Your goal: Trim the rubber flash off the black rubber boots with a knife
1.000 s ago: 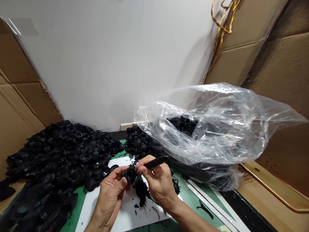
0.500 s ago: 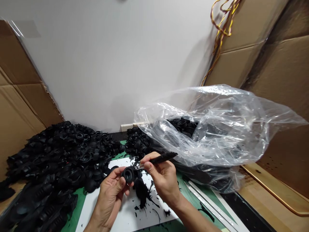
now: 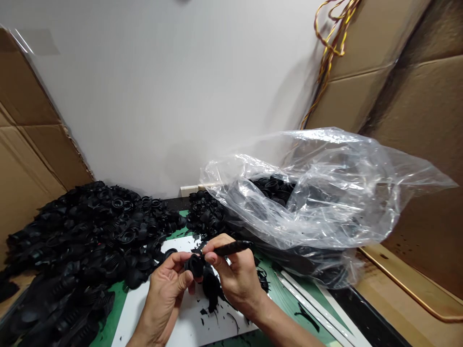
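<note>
Between thumb and fingers, my left hand (image 3: 167, 289) pinches a ribbed black rubber part (image 3: 194, 265) above a white board (image 3: 173, 325). My right hand (image 3: 238, 274) grips a black pen-shaped tool (image 3: 233, 247), its tip end at the rubber part's right side and mostly hidden by the fingers. Both hands nearly meet at the part. Under them, black scraps (image 3: 212, 291) and thin trimmings lie on the board.
A large heap of black rubber parts (image 3: 90, 231) covers the left side. An open clear plastic bag (image 3: 336, 207) with black parts stands at the right. White strips (image 3: 314, 308) lie on the green mat (image 3: 285, 301); cardboard (image 3: 32, 144) flanks the left.
My right hand has moved slightly left and down, bringing the tool in against the part. The rubber part has turned in my left hand, so its round opening faces differently.
</note>
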A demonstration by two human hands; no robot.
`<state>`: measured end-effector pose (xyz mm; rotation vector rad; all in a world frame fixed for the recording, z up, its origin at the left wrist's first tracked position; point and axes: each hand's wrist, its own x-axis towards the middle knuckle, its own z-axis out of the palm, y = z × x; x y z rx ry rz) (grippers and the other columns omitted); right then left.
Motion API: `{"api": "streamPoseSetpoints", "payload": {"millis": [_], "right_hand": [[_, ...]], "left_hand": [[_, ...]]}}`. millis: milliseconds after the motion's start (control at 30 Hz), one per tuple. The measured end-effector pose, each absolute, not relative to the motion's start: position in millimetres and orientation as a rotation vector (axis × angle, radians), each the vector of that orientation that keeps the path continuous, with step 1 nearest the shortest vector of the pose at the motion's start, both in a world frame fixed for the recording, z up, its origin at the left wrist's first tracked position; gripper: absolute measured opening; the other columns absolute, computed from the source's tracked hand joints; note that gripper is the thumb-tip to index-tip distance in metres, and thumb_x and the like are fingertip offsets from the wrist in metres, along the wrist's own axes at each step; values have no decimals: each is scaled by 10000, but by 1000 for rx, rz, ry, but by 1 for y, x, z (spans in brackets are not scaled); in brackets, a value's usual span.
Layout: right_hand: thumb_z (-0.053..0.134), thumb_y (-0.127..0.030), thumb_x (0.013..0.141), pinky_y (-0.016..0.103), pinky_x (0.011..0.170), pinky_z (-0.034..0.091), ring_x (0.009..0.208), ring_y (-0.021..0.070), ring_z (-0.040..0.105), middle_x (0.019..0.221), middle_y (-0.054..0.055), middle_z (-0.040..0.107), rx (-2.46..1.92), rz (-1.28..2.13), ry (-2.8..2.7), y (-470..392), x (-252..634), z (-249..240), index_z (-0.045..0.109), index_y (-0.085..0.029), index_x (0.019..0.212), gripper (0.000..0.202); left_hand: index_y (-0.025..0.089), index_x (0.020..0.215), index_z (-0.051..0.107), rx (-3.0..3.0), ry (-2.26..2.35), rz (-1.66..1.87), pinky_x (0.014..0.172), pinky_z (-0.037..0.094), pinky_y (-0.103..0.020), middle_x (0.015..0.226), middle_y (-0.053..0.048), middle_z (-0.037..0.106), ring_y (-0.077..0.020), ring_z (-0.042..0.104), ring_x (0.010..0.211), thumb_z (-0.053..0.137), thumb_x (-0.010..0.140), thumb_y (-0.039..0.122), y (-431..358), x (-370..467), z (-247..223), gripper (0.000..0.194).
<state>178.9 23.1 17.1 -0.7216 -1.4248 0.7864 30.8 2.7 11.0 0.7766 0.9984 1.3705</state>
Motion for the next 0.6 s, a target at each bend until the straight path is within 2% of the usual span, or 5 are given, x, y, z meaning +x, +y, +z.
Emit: {"api": "streamPoseSetpoints", "payload": {"millis": [133, 200, 367, 600], "right_hand": [[645, -416, 766, 290, 555, 495, 554, 164, 601, 629, 36, 634, -611, 1316, -1184, 28, 181, 21, 625, -160, 682, 269], [679, -442, 726, 282, 542, 501, 525, 153, 598, 610, 30, 637, -578, 1430, -1105, 30, 184, 23, 629, -151, 665, 302], [674, -458, 724, 276, 576, 491, 570, 150, 584, 619, 26, 618, -713, 1287, -1146, 38, 192, 22, 624, -151, 675, 315], [579, -423, 811, 285, 620, 446, 649, 157, 524, 685, 30, 580, -820, 1016, -1371, 40, 193, 15, 613, -163, 717, 278]], "left_hand": [[122, 785, 685, 697, 1049, 1410, 429, 427, -178, 658, -36, 664, -114, 571, 517, 868, 481, 258, 6, 27, 11, 380], [121, 797, 676, 660, 1064, 1415, 432, 430, -172, 639, -34, 664, -105, 567, 498, 865, 489, 259, 7, 23, 10, 387], [115, 813, 673, 658, 1034, 1385, 440, 441, -179, 636, -43, 664, -132, 601, 530, 865, 490, 256, 6, 22, 11, 401], [119, 806, 682, 662, 1010, 1378, 436, 438, -185, 661, -42, 660, -134, 600, 538, 869, 479, 251, 4, 25, 14, 399]]}}
